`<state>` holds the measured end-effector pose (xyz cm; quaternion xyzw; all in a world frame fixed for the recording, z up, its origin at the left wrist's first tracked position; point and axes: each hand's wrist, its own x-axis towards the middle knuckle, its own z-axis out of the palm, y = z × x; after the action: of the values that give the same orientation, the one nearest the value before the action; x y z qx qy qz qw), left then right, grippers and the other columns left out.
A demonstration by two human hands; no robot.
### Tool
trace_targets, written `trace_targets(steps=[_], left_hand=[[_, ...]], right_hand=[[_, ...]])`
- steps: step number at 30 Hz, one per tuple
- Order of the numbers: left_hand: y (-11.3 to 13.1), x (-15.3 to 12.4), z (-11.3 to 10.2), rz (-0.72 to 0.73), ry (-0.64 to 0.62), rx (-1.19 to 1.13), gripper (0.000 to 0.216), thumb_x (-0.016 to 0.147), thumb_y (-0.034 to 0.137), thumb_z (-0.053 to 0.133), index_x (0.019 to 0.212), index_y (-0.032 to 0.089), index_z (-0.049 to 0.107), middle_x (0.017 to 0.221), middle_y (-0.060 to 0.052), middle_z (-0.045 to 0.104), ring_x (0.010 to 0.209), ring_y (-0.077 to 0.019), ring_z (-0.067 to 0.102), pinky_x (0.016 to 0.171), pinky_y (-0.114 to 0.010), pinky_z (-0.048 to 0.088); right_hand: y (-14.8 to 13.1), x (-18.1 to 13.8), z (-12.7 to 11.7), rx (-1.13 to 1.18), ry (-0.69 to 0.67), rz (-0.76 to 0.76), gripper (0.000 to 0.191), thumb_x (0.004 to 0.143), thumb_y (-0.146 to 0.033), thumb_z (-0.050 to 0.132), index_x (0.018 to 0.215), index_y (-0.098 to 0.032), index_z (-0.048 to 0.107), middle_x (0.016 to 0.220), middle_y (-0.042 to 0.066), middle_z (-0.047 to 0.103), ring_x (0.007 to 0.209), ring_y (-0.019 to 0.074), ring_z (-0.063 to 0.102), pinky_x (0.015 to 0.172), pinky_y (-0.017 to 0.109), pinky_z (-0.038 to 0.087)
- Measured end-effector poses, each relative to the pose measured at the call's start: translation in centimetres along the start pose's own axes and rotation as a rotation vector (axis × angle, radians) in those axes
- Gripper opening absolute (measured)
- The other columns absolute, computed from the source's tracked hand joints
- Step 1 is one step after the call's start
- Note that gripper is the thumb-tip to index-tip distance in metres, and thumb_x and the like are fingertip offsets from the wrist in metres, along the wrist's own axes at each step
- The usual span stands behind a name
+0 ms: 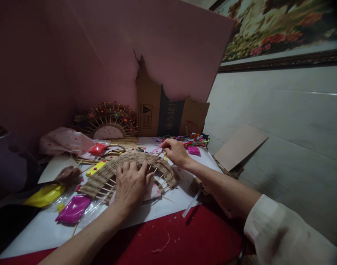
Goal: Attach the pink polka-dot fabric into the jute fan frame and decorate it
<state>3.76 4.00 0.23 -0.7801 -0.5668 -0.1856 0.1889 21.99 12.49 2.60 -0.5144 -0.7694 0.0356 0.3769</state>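
A half-round fan (100,178) of wooden sticks woven with brown twine lies on the white sheet, coloured beads on some stick tips. My left hand (132,184) rests spread on its middle, pressing over the sticks and the twine band. At the fan's upper right edge my right hand (176,151) is closed in a pinch near the stick tips; what sits between its fingertips is too small to make out. A dotted pink cloth piece (152,192) shows at the fan's base, partly covered by my left hand.
Another person's hand (67,174) is at the fan's left end. Magenta clay (73,209) and yellow clay (44,195) packets lie at the left. Behind stand a decorated fan (109,121) and torn cardboard (148,106). Fuzzy coloured stems (196,139) lie at the back right.
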Motion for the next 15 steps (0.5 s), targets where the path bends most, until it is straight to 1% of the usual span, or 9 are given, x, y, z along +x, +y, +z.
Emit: trace_targets(steps=[8,15], left_hand=[[0.27,0.09,-0.69,-0.018,-0.020,-0.005,0.036,0.087,0.046,0.042,0.111,0.025,0.059,0.088,-0.011,0.058,0.088,-0.0308,0.045,0.072,-0.039,0.031],[0.14,0.76,-0.66,0.010,-0.015,0.001,0.035,0.085,0.050,0.043,0.101,0.025,0.062,0.091,-0.011,0.057,0.090,-0.0314,0.045,0.074,-0.040,0.031]], right_hand=[[-0.11,0.16,0.20,0.014,0.013,0.001,0.021,0.070,-0.005,0.052,0.078,-0.017,0.067,0.074,0.002,0.069,0.069,0.0142,0.061,0.065,0.023,0.044],[-0.51,0.34,0.05,0.006,0.007,0.010,0.022,0.069,-0.003,0.051,0.075,-0.017,0.067,0.071,0.001,0.068,0.067,0.0138,0.060,0.064,0.022,0.043]])
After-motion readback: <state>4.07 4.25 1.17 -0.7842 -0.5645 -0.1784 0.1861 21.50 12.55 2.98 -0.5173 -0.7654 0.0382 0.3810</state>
